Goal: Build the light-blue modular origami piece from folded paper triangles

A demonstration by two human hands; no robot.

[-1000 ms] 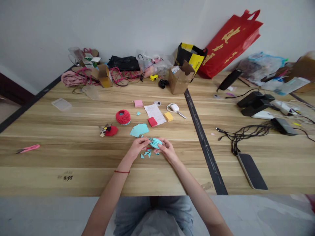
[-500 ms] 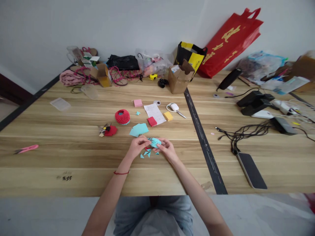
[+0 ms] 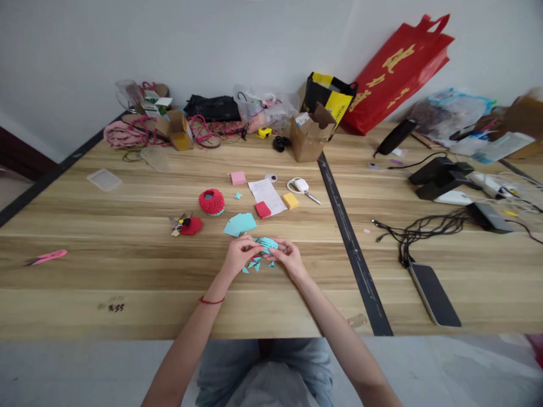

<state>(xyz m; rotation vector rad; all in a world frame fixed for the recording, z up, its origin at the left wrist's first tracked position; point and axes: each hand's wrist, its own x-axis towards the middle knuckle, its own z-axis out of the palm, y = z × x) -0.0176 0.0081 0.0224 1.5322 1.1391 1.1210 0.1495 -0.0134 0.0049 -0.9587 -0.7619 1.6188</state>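
Observation:
Between my two hands, just above the table, is a light-blue piece of folded-paper modules [image 3: 268,245]. My right hand [image 3: 288,255] grips its right side, thumb in front. My left hand [image 3: 242,252] pinches at its left end; whether a separate small module sits in those fingertips is too small to tell. Below lie several loose blue folded triangles [image 3: 257,264], with a bit of red among them. Blue paper sheets [image 3: 240,224] lie just beyond my left hand. Further back to the left stands a round red folded-paper bowl [image 3: 211,202] with a blue base.
Beyond my hands lie a red paper stack [image 3: 262,210], a yellow stack [image 3: 291,200], a pink stack [image 3: 238,178], a white sheet [image 3: 268,192] and scissors [image 3: 313,197]. Pink snips [image 3: 47,258] are far left. Cables [image 3: 424,226] and a power bank [image 3: 435,295] lie right.
My left fingers have shifted slightly against the left end of the blue paper piece. My right hand keeps its hold, and the things on the table stay where they were.

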